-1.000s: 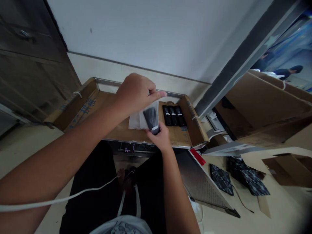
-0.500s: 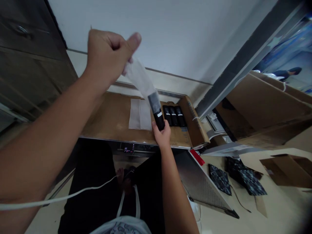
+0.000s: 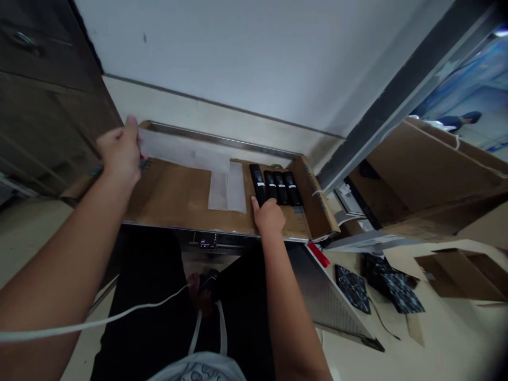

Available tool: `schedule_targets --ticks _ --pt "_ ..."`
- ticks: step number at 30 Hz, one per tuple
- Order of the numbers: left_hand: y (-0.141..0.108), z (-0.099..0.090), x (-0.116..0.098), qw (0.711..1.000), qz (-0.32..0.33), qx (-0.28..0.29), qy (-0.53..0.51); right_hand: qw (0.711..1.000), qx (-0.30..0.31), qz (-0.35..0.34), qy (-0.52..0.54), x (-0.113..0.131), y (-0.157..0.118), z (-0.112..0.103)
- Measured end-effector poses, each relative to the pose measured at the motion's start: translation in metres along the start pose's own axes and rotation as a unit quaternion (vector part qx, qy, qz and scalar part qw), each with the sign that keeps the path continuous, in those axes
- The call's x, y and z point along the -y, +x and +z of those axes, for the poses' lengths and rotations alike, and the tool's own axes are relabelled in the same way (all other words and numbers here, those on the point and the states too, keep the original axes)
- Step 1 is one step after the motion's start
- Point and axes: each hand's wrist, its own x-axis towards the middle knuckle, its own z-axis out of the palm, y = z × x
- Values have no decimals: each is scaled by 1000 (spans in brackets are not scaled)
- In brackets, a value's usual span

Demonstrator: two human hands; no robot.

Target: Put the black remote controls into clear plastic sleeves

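My left hand [image 3: 121,153] pinches one end of a translucent white sleeve [image 3: 182,152], which stretches rightward over the cardboard-covered bench [image 3: 170,196]. Its far end overlaps two flat white sleeves [image 3: 227,188] lying side by side. My right hand [image 3: 269,216] is closed around the lower end of a black cylindrical item [image 3: 258,182] with a white label. That item lies at the left of a row of three similar black items [image 3: 281,188], out of the sleeve.
A raised cardboard flap [image 3: 317,203] edges the bench on the right. Beyond it stands a large cardboard box [image 3: 436,180]. Patterned dark bags [image 3: 392,286] and an open carton [image 3: 464,272] lie on the floor. A white cable [image 3: 130,311] crosses my lap.
The sleeve has come off the black item and moved left and down with my left hand. My right hand has brought the item down beside the row.
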Motion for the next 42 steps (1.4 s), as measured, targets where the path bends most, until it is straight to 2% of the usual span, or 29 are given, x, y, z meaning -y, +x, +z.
schedule_targets --ticks 1,3,6,12,17,23,31,37,40,42 --pt "-6 -2 18 999 -45 -1 -24 1000 2 -4 -13 2 1 0" --pt "-19 -5 47 995 -92 -3 -43 999 3 -8 -31 5 4 0" --pt "-33 -8 72 995 -93 -23 -33 999 -7 -14 -39 6 6 3" --pt "-38 -8 76 998 -63 -1 0 997 -53 -40 -48 6 10 11" --pt "-38 -9 79 997 -50 -2 -51 993 -105 -23 -45 8 15 15" --pt "-36 -8 83 998 -44 -2 -47 992 -115 -33 -28 9 26 19" --pt "-40 -9 74 998 -61 8 -20 991 -111 -74 -5 7 26 18" --pt "-43 -10 67 999 -40 29 -16 984 -112 -108 91 1 19 12" --pt "-42 -11 40 998 15 68 -6 970 -95 -142 172 -2 20 9" --pt "-45 -9 4 991 70 109 25 954 -78 -168 235 -3 20 7"
